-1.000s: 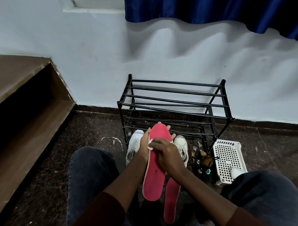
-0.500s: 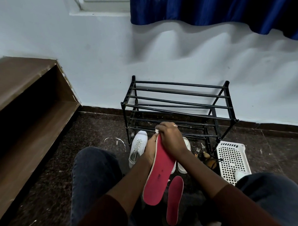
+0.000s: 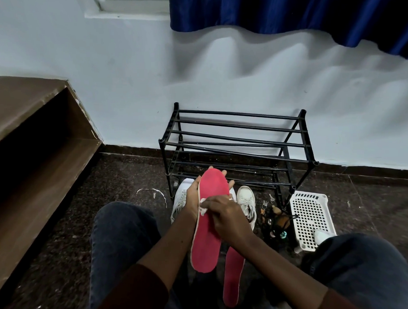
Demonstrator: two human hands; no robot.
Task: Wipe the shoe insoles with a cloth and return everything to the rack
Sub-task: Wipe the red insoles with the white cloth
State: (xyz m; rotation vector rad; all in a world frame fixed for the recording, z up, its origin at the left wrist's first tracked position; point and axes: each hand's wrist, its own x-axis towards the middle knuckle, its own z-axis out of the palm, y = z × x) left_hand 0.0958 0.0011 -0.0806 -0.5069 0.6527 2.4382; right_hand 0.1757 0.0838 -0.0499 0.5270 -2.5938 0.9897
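Where the fingers (image 3: 215,201) of the right hand (image 3: 226,214) are curled together, a small white cloth (image 3: 203,204) is pinched under them and pressed onto the red face of the held insole (image 3: 207,243), near its left edge and just below the toe part. The insole is backed by the left hand (image 3: 191,196). The thumb side is laid along the pale left rim, and fingertips (image 3: 223,173) are seen past the toe and the right edge, so the toe end is cupped from behind and gripped there. The heel end hangs free, tilted down toward the lap.

The insole is judged to be light, thin and bendy, with a slightly grippy fabric face. It would likely fold if pressed without backing, so hold is best taken broadly behind whichever stretch is being wiped, not at a tip. The cloth is soft and easily bunched.

Both forearms are brought in from the lower corners and meet over the gap between the knees. The right wrist is bent across the insole, palm down.

A second insole (image 3: 234,277) lies on the floor (image 3: 130,180), partly covered by the held one. Two white shoes (image 3: 246,199) stand on the floor at the foot of the black rack (image 3: 239,132). Wiping is judged under way, the return to the rack not yet begun.
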